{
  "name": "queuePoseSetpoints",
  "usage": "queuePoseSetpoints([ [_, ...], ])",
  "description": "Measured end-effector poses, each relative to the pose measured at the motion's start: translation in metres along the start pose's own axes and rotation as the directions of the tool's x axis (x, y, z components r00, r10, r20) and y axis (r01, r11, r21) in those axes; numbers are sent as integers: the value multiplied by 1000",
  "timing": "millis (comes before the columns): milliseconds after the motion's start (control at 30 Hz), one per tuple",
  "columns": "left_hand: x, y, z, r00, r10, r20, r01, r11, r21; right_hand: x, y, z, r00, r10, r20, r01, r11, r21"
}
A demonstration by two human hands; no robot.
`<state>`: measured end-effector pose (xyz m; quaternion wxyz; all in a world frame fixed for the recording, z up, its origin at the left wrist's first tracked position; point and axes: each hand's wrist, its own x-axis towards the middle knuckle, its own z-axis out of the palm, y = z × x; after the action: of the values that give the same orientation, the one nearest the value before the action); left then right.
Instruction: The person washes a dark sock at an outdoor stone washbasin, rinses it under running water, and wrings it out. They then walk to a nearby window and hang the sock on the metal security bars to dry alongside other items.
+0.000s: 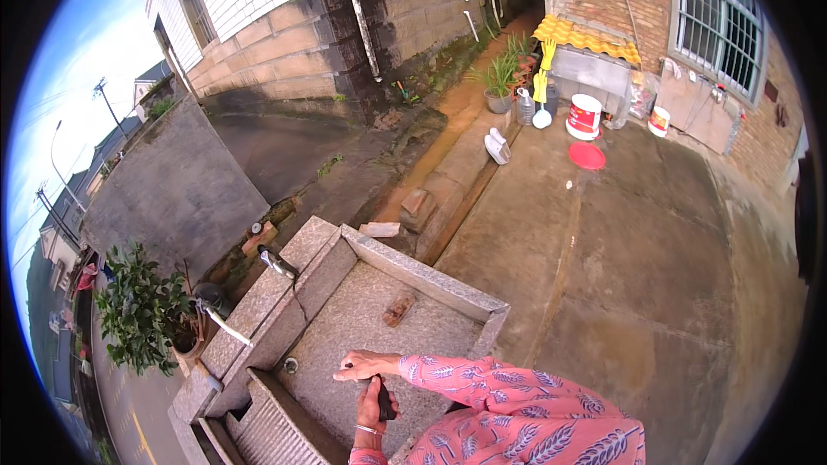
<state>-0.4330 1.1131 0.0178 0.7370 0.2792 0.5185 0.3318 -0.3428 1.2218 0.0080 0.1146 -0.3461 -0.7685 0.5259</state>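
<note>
The dark, elongated object (388, 402), type indeterminate, is held over the stone sink (439, 334). The left hand (370, 409) has its fingers wrapped around it; the right hand (368, 365) meets its upper end, grasp indeterminable. Presumably light, possibly slippery; grip mid-length. Adjacent: drain (290, 365), brown block (399, 308), ribbed washboard (289, 430). The raised sink walls probably limit low sideways movement.

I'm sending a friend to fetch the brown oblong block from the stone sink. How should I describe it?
Find the large speckled-grey stone sink with a round metallic-looking drain in its floor. On that floor, beyond the person's right hand, lies the brown oblong block. Unlike the black object held in the left hand, it lies loose; unlike the drain, it's oblong.
</note>
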Motion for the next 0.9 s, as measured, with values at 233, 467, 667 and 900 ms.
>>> queuePoseSetpoints([
  [233, -60, 62, 53, 818, 371, 440, 162, 584, -795, -28, -39, -37, 842, -536, 56, 80, 227, 971],
  [467, -80, 87, 77, 678, 565, 469, 260, 413, -873, -45, -110, -42, 785, -573, -234, 162, -173, 971],
  [667, -99, 97, 75, 692, 531, 490, 216, 496, -841, -52, -147, -67, 859, -477, -185, 299, 174, 938],
  [900, -69, 83, 48, 879, 185, 440, 149, 769, -622, -37, -118, -56, 962, -224, -159, 262, 572, 777],
])
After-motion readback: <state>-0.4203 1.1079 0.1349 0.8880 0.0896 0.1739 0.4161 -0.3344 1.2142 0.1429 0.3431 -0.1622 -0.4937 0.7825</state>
